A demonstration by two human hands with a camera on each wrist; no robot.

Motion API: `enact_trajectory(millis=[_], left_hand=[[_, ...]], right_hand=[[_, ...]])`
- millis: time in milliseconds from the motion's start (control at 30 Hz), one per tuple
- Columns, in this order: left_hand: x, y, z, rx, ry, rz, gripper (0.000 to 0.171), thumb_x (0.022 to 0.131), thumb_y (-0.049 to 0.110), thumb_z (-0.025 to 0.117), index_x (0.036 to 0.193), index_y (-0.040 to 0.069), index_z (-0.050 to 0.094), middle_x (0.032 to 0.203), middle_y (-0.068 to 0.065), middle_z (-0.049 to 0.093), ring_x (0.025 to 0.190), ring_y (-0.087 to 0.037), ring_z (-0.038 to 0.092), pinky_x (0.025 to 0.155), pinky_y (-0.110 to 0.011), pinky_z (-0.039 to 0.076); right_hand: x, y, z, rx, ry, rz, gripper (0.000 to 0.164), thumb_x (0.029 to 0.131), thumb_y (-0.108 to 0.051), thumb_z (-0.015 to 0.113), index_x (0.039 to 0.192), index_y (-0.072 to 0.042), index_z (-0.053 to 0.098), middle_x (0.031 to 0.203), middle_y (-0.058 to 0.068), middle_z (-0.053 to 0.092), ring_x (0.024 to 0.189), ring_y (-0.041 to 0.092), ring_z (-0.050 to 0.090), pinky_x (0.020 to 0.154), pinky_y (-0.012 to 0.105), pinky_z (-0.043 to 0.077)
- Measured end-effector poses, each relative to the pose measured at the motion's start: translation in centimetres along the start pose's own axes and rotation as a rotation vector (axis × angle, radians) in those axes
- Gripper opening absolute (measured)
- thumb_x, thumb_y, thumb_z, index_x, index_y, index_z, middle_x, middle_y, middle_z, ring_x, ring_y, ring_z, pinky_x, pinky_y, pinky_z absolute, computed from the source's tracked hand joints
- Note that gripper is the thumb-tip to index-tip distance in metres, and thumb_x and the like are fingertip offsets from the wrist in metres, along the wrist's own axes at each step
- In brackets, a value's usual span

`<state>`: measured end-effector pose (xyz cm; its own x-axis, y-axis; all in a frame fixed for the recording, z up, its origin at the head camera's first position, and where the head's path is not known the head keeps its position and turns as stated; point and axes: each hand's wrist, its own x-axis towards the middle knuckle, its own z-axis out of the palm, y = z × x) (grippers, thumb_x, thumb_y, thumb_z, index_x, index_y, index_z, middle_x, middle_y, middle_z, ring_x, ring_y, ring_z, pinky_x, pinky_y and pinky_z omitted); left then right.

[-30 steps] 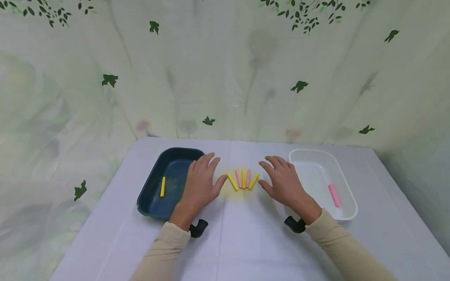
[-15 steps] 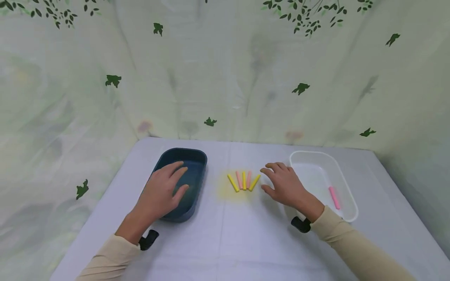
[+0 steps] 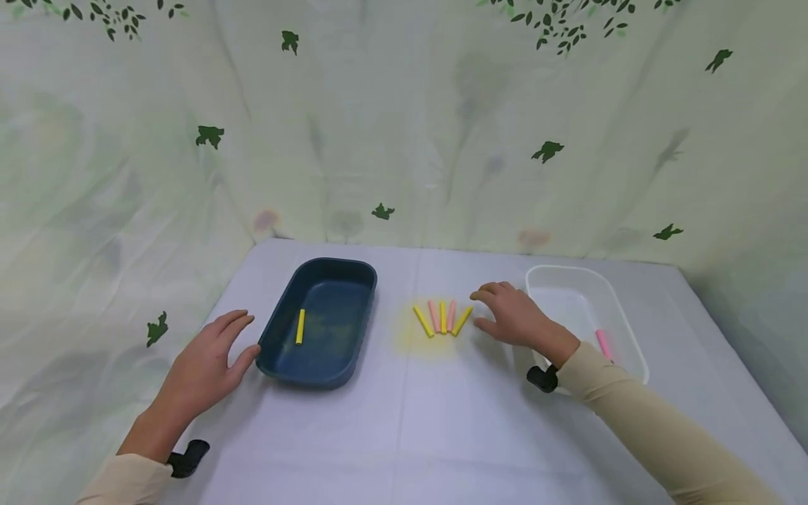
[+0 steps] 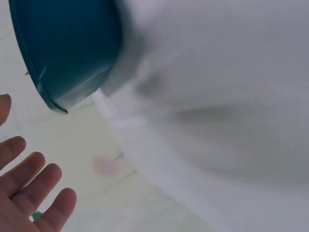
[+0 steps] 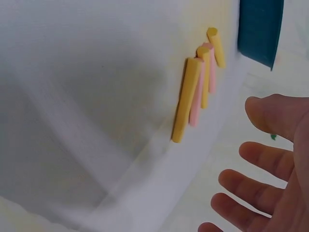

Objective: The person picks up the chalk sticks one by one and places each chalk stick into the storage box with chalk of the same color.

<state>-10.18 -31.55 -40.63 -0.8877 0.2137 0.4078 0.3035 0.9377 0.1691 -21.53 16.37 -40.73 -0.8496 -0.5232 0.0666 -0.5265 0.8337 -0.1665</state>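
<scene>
My left hand [image 3: 205,368] hovers beside the left wall of the dark blue tray [image 3: 337,333], fingers spread and holding nothing. A yellow chalk stick [image 3: 300,327] lies in that tray. Mid-table, several chalk sticks form a fan, yellow ones [image 3: 423,322] alternating with pink ones [image 3: 451,317]. Just right of the fan is my right hand [image 3: 514,315], its fingers loosely bent and nothing in its grasp. In the right wrist view the fan's nearest yellow stick [image 5: 186,101] stands apart from the fingers. A pink chalk stick [image 3: 604,344], partly hidden by the sleeve, lies in the white tray [image 3: 568,294].
A white cloth [image 3: 404,435] covers the table, with yellowish dust around the fan. Behind the table hangs a pale curtain [image 3: 404,126] printed with leaves. Each wrist carries a black camera mount [image 3: 189,459].
My left hand has swung left from beside the fan, across the dark blue tray to its outer side. The right hand stays near the fan. The chalk sticks lie as before.
</scene>
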Motion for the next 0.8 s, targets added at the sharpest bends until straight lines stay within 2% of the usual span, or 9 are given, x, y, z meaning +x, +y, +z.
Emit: enact_trajectory(millis=[100, 267, 433, 567, 700, 800], left_hand=[[-0.4, -0.3, 0.1, -0.053, -0.037, -0.082, 0.057, 0.085, 0.023, 0.076, 0.132, -0.003, 0.056, 0.136, -0.025, 0.054, 0.121, -0.044, 0.053, 0.093, -0.064, 0.047], [-1.3, -0.6, 1.0, -0.208, -0.108, -0.207, 0.059, 0.093, 0.03, 0.069, 0.139, -0.001, 0.049, 0.139, -0.025, 0.052, 0.12, -0.043, 0.054, 0.092, -0.063, 0.047], [-1.3, -0.2, 2.2, -0.351, -0.235, -0.338, 0.069, 0.099, 0.039, 0.06, 0.15, 0.001, 0.035, 0.15, -0.027, 0.042, 0.128, -0.045, 0.05, 0.097, -0.061, 0.046], [-1.5, 0.3, 3.1, -0.441, -0.298, -0.432, 0.077, 0.099, 0.041, 0.058, 0.156, 0.001, 0.024, 0.155, -0.028, 0.034, 0.132, -0.046, 0.046, 0.102, -0.061, 0.043], [-1.7, 0.9, 3.4, -0.495, -0.319, -0.472, 0.081, 0.098, 0.039, 0.061, 0.158, 0.005, 0.019, 0.151, -0.03, 0.038, 0.129, -0.045, 0.049, 0.1, -0.058, 0.046], [-1.7, 1.1, 3.2, -0.513, -0.337, -0.458, 0.082, 0.097, 0.038, 0.062, 0.159, 0.01, 0.017, 0.151, -0.03, 0.039, 0.127, -0.047, 0.052, 0.097, -0.057, 0.048]], right_hand=[[0.2, -0.1, 0.0, 0.002, -0.043, 0.007, 0.043, 0.091, -0.027, 0.069, 0.129, -0.006, 0.064, 0.131, 0.017, 0.062, 0.12, 0.038, 0.057, 0.091, 0.053, 0.052], [0.6, -0.1, 0.4, 0.027, -0.088, 0.035, 0.045, 0.092, -0.028, 0.068, 0.13, -0.005, 0.063, 0.133, 0.017, 0.061, 0.122, 0.037, 0.056, 0.095, 0.051, 0.051], [1.2, 0.6, 1.2, 0.068, -0.115, 0.057, 0.047, 0.091, -0.028, 0.068, 0.13, -0.004, 0.062, 0.132, 0.019, 0.062, 0.12, 0.037, 0.057, 0.097, 0.05, 0.05], [1.7, 0.9, 2.1, 0.078, -0.154, 0.078, 0.048, 0.091, -0.029, 0.068, 0.132, -0.005, 0.061, 0.133, 0.018, 0.061, 0.12, 0.036, 0.057, 0.097, 0.049, 0.05], [2.1, 1.0, 2.8, 0.057, -0.191, 0.106, 0.05, 0.091, -0.031, 0.067, 0.135, -0.007, 0.058, 0.136, 0.016, 0.059, 0.122, 0.035, 0.056, 0.098, 0.049, 0.05], [2.3, 0.9, 2.7, 0.044, -0.197, 0.118, 0.051, 0.092, -0.032, 0.067, 0.136, -0.008, 0.057, 0.137, 0.016, 0.058, 0.123, 0.035, 0.056, 0.098, 0.05, 0.05]])
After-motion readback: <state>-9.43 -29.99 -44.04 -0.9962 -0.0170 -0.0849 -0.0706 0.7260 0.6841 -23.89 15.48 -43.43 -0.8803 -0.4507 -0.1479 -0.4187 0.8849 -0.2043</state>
